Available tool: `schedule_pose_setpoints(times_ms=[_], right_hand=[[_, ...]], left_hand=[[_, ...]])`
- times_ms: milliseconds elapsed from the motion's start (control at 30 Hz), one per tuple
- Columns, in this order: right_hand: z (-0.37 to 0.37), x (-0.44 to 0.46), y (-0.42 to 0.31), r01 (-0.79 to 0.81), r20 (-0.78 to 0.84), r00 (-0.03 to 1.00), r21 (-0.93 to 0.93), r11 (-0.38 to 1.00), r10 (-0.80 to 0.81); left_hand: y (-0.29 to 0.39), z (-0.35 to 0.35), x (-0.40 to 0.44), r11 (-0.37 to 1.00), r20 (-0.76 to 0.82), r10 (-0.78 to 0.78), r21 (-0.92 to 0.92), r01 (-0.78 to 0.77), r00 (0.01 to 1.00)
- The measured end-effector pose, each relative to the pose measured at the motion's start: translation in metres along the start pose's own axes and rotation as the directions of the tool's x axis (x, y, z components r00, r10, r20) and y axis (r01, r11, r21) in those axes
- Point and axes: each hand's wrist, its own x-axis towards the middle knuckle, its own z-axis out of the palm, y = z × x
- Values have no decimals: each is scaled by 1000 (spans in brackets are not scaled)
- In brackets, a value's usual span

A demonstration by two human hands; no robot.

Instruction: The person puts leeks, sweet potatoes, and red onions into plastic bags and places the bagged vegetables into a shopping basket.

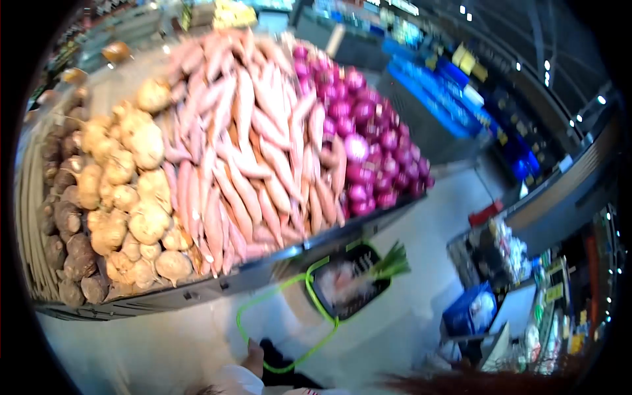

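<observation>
Low in the view, my left hand (253,359), below a white sleeve (238,380), is closed at the near end of a bright green basket handle (284,284). Its fingers are small and blurred. The handle loops out from a dark shopping basket (321,289) on the floor, beside the produce stand. Inside the basket lie leeks or green onions with green tops (394,262) sticking out over the rim, and a pale, plastic-wrapped item (339,280) that I cannot make out. My right hand is out of sight.
The stand's dark front edge (197,294) runs beside the basket. Heaped on it are sweet potatoes (243,164), red onions (368,141), knobbly pale roots (141,197) and dark round roots (80,257). Rightward, across pale floor (421,230), stand a blue bin (469,309) and shelves.
</observation>
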Motion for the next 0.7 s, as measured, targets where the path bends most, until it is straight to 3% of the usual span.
schedule_pose_setpoints(times_ms=[133, 267, 500, 700], right_hand=[[-68, 31, -73, 180, -96, 979, 16, 984, -177], [-73, 42, -122, 377, -136, 922, 116, 919, -361], [3, 36, -177, 432, -164, 902, 304, 849, -401], [36, 27, -172, 275, -161, 960, 389, 879, -229]], left_hand=[[19, -128, 1, 990, -46, 57, -130, -62, 997], [55, -231, -4, 982, -33, 166, -82, -169, 986], [125, -214, -12, 929, 244, 369, -89, -358, 897], [142, -182, 2, 863, 416, 504, -208, -460, 757]])
